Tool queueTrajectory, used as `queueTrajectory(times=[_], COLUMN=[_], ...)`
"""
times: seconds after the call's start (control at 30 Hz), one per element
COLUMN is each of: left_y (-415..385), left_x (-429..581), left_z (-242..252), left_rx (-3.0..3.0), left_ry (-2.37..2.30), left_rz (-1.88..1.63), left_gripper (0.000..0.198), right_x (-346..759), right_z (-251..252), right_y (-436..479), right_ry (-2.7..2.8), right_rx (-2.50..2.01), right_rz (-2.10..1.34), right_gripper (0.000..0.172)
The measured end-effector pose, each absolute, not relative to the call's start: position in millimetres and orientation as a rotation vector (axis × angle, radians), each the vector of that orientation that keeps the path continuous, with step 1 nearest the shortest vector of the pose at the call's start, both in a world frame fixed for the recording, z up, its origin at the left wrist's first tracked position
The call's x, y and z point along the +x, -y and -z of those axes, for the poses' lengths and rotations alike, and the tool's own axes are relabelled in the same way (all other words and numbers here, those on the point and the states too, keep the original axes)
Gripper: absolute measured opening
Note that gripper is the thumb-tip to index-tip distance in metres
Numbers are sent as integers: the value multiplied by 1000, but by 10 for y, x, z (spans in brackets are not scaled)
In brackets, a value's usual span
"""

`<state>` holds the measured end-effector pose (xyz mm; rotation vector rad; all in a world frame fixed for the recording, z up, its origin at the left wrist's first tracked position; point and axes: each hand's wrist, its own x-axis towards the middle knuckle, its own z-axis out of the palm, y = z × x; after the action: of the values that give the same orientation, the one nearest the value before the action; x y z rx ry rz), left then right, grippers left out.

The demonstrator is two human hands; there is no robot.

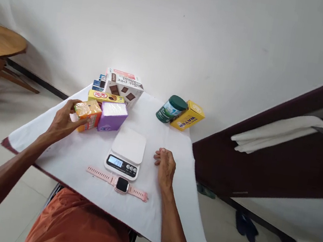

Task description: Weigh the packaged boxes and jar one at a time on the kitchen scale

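The small orange and yellow carton [88, 115] stands at the left part of the white-covered counter [83, 158], just beside a purple box [113, 116], and the left hand [63, 121] grasps it from the side, probably to lift it out of the group. The right hand [165, 166] rests loosely curled on the cloth, holding nothing, near the white digital scale [126, 153], whose display seems to read 294. A pink smartwatch [122, 184] lies flat before the scale. Farther back, a yellow box [188, 115] shows "WATER".
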<state>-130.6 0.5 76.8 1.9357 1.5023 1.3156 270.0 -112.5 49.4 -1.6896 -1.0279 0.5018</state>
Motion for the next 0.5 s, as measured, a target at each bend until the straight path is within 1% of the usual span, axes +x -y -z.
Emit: queueTrajectory(times=[0.1,0.2,0.33,0.43,0.5], left_y=[-120,-204,-277,-290,-283], left_x=[-1285,-1298,-1326,-1325,-1313], left_z=[-740,-733,-708,-699,-692], left_rx=[1959,1992,2029,2042,2062], left_ry=[-1461,-1405,-1379,-1344,-1339], left_rz=[-1269,-1207,-1147,-1164,-1172], left_gripper=[80,83,87,85,83], right_x=[2918,3188,3424,3447,3420], right_z=[-714,-1003,-1328,-1468,-1514], right_y=[885,431,-353,-855,-1093], right_ry=[1113,1227,1335,1328,1308], right_rx=[-1731,-1779,-1898,-2026,-2156], right_rz=[-440,-174,86,138,144], right_gripper=[60,54,66,82,86])
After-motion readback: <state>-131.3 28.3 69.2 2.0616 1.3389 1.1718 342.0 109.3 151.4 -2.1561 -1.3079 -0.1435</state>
